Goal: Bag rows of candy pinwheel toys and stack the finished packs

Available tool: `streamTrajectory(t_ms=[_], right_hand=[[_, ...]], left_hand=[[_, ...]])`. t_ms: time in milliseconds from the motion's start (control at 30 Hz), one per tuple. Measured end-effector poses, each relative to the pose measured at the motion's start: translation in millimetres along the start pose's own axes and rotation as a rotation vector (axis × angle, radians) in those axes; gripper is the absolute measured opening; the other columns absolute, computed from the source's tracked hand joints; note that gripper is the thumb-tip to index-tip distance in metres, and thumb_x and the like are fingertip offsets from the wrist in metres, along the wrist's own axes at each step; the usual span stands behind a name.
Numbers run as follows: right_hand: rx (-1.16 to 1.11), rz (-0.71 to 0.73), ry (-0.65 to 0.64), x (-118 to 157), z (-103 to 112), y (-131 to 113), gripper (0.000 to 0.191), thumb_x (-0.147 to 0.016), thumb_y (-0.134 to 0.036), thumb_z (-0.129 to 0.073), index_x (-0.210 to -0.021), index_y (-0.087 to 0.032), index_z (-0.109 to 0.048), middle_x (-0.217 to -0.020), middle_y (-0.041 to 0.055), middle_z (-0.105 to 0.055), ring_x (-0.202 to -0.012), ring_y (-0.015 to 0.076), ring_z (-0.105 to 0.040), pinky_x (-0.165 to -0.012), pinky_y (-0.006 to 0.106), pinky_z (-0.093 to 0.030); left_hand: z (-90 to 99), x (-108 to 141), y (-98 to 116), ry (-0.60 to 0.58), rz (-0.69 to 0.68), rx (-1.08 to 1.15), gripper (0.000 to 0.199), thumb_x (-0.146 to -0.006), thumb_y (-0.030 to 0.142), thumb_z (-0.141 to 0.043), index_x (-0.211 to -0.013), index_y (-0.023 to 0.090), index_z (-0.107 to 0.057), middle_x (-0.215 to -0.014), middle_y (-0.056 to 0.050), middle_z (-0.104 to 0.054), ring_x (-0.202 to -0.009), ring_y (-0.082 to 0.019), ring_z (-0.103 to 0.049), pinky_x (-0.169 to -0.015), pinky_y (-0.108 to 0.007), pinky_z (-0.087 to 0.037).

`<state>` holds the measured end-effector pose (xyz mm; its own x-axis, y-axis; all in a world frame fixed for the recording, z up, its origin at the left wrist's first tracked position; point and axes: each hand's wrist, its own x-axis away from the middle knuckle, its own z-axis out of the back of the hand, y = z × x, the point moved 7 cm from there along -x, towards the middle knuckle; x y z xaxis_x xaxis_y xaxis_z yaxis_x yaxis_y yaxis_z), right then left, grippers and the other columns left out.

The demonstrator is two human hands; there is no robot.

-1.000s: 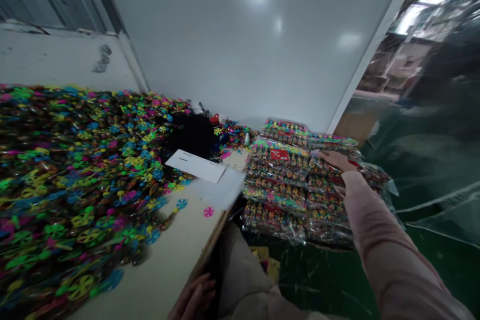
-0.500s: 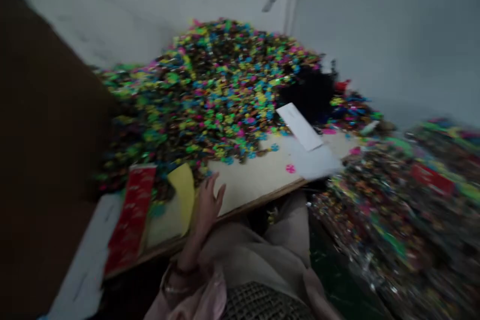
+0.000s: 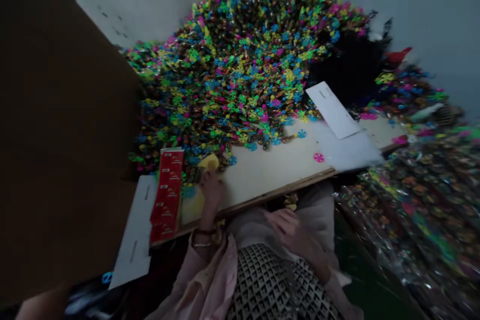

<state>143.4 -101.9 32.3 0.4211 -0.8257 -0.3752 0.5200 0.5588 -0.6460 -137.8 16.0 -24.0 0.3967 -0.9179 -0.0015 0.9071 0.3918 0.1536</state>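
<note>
My left hand (image 3: pixel 213 190) is closed on a yellow paper piece (image 3: pixel 209 162) at the near edge of the colourful pile. My right hand (image 3: pixel 287 227) rests over my lap, below the board's edge, with its fingers together; whether anything is in it is hidden. A large heap of small wheel-shaped pieces in green, yellow, blue and pink (image 3: pixel 240 75) covers the back of the pale board (image 3: pixel 270 170). To the left of my left hand lies a red printed strip (image 3: pixel 167 195). A single pink wheel (image 3: pixel 318 157) lies on the board.
A big brown cardboard panel (image 3: pixel 67 135) stands at the left, with a white card (image 3: pixel 137 230) beside it. A white card (image 3: pixel 333 109) and a clear sheet lie at the right. Shiny packed bags (image 3: pixel 423 210) fill the right side. Part of a person's bare limb (image 3: pixel 47 305) shows bottom left.
My left hand has closed on the yellow paper, which was lying beside it. My right hand has come up into view over my lap. The whole view has shifted.
</note>
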Motion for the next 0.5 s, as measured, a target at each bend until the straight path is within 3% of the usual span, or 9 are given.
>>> streamTrajectory(t_ms=[100, 200, 267, 333, 400, 500], right_hand=[[-0.048, -0.163, 0.033, 2, 3, 17, 0.027, -0.094, -0.019, -0.045, -0.113, -0.022, -0.064, -0.099, 0.0038, -0.071, -0.089, 0.0166, -0.065, -0.082, 0.035, -0.054], [-0.123, -0.408, 0.177, 22, 31, 53, 0.024, -0.093, -0.029, -0.049, -0.109, -0.023, -0.066, -0.099, 0.0047, -0.071, -0.09, 0.0185, -0.066, -0.082, 0.035, -0.054], [-0.217, -0.543, 0.276, 27, 46, 73, 0.027, -0.091, -0.035, -0.051, -0.111, -0.023, -0.064, -0.098, 0.0056, -0.071, -0.084, 0.0189, -0.067, -0.081, 0.036, -0.055], [-0.361, -0.616, 0.335, 20, 47, 79, 0.036, -0.09, -0.04, -0.053, -0.121, -0.022, -0.058, -0.104, 0.0076, -0.069, -0.084, 0.0189, -0.067, -0.08, 0.036, -0.055], [-0.53, -0.569, 0.293, -1, 35, 65, 0.051, -0.089, -0.045, -0.052, -0.135, -0.023, -0.045, -0.12, 0.011, -0.063, -0.096, 0.0204, -0.066, -0.083, 0.036, -0.054], [-0.6, -0.412, 0.088, -31, 8, 24, 0.072, -0.085, -0.051, -0.056, -0.146, -0.023, -0.029, -0.137, 0.0131, -0.05, -0.117, 0.0242, -0.057, -0.092, 0.039, -0.051]], left_hand=[[3.3, -2, -20, -0.029, 0.014, 0.272, 0.054, -0.082, 0.009, -0.041, -0.135, 0.009, -0.046, -0.111, -0.019, -0.062, -0.106, -0.029, -0.057, -0.089, -0.04, -0.043], [25.5, -2, -48, 0.0, 0.134, 0.564, 0.037, -0.086, 0.019, -0.043, -0.116, 0.01, -0.062, -0.094, -0.013, -0.068, -0.092, -0.024, -0.062, -0.083, -0.036, -0.047], [45.6, 6, -48, -0.001, 0.185, 0.752, 0.035, -0.085, 0.03, -0.05, -0.111, 0.012, -0.063, -0.091, -0.009, -0.07, -0.084, -0.02, -0.063, -0.076, -0.031, -0.049], [56.1, 17, -22, -0.116, 0.191, 1.217, 0.039, -0.078, 0.035, -0.06, -0.112, 0.015, -0.062, -0.094, -0.006, -0.071, -0.08, -0.018, -0.064, -0.073, -0.029, -0.051], [63.0, 31, 22, -0.244, 0.136, 1.576, 0.044, -0.07, 0.037, -0.07, -0.108, 0.017, -0.063, -0.096, -0.005, -0.071, -0.08, -0.017, -0.065, -0.075, -0.029, -0.052], [65.0, 55, 88, -0.431, 0.024, 1.771, 0.045, -0.067, 0.037, -0.075, -0.106, 0.017, -0.064, -0.097, -0.006, -0.071, -0.081, -0.017, -0.066, -0.076, -0.029, -0.052]])
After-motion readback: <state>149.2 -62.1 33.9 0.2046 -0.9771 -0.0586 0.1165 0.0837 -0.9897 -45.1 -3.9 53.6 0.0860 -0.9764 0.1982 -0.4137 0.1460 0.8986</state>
